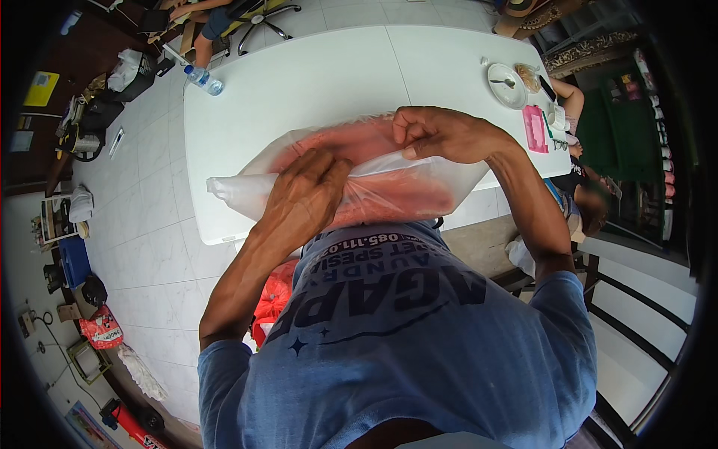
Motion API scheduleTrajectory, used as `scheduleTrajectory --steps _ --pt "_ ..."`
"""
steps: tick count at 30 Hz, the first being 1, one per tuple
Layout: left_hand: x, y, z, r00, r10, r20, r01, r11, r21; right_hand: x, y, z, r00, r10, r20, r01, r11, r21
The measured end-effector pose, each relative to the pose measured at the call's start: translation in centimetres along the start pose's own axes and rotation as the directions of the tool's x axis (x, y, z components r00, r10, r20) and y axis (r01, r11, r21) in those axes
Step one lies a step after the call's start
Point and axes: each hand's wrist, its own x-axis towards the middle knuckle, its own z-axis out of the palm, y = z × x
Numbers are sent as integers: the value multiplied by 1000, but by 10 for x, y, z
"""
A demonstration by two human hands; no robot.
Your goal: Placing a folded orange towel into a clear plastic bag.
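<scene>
A clear plastic bag (252, 163) with something soft and pink-red, apparently cloth, inside lies at the near edge of the white table (314, 73). A rolled or folded band of its plastic crosses the middle and sticks out at the left end. My left hand (311, 188) grips this band from above, its fingers bent and partly hidden. On the right side, my right hand (443, 134) pinches the band between thumb and curled fingers. The bag's near side rests close against my blue shirt (392, 337).
A water bottle (203, 80) lies at the table's far left. To the right are a white plate with a spoon (507, 84), a pink case (535, 129) and eyeglasses (560, 145). People sit beyond the table and at its right. A red bundle (275, 297) is below my left arm.
</scene>
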Motion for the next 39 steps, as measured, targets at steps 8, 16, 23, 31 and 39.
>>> scheduleTrajectory --steps 8,16,23,31,39 --pt "9 7 -2 1000 3 -12 -2 999 49 0 0 0 1000 4 1 -4 1000 -6" --pt "12 4 5 987 151 -51 -141 978 154 2 -2 -1 1000 8 1 -8 1000 -8" --pt "10 -1 7 993 104 -50 -102 994 46 3 0 -2 999 -7 41 9 998 -60" --pt "11 -5 7 995 96 -1 -96 994 58 -5 -2 13 985 -163 -48 125 888 -442" --pt "14 -5 4 999 46 21 -46 999 16 -21 -11 38 817 -539 -203 125 510 -851"
